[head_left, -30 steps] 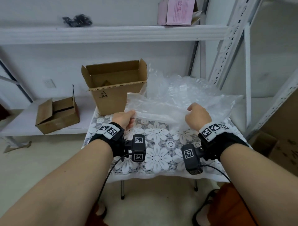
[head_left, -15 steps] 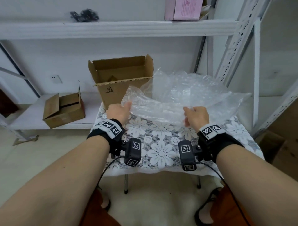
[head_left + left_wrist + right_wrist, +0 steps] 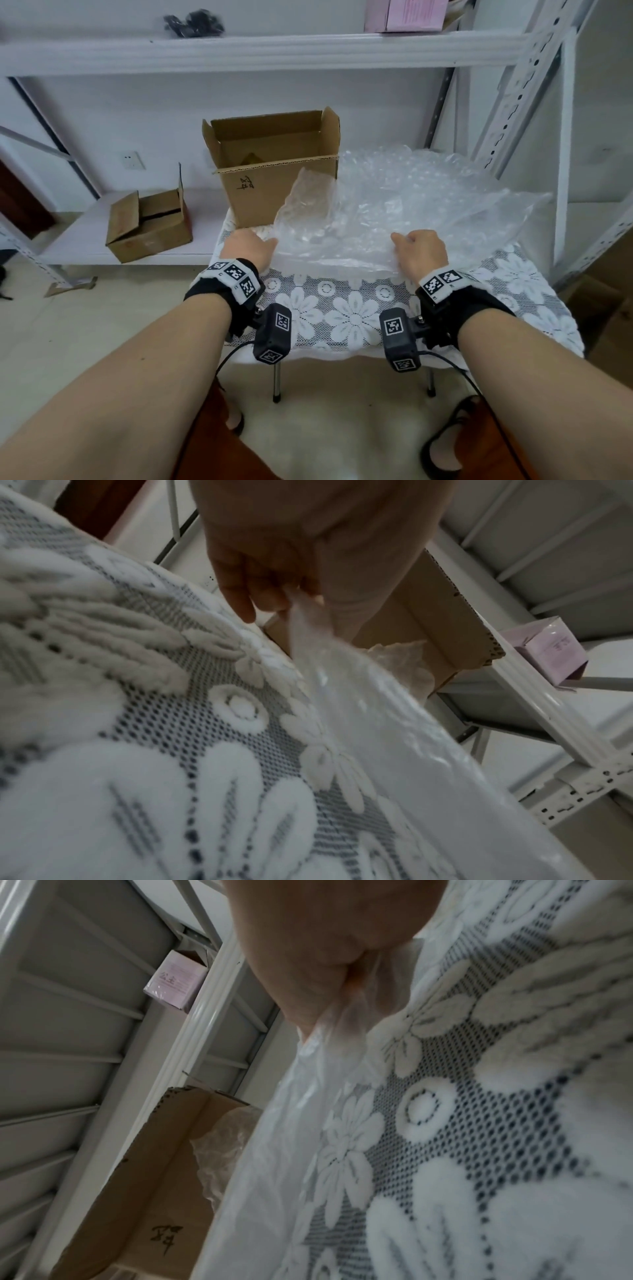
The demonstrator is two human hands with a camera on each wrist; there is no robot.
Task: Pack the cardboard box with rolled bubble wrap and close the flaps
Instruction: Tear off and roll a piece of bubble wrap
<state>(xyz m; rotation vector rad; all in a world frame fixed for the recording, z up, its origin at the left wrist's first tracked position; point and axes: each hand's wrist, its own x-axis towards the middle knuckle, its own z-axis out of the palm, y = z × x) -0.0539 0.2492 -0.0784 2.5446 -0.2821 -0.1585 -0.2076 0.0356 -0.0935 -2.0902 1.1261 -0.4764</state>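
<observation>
The near strip of the lace-covered table lies bare, open to a hand. Farther back, crumpled bubble wrap fills the middle and right, lapping against the open cardboard box at far left. The shelf upright crowds the far right.

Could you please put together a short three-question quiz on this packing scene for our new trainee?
1. True or false: the flaps of the cardboard box on the table are already closed.
2. Which hand has a grip on the bubble wrap? A) left hand only B) right hand only C) both
3. Fill in: the bubble wrap lies on a lace ______ with a flower pattern.

Key:
1. False; the flaps stand open.
2. C; each hand pinches the near edge of the sheet.
3. Tablecloth.
</observation>
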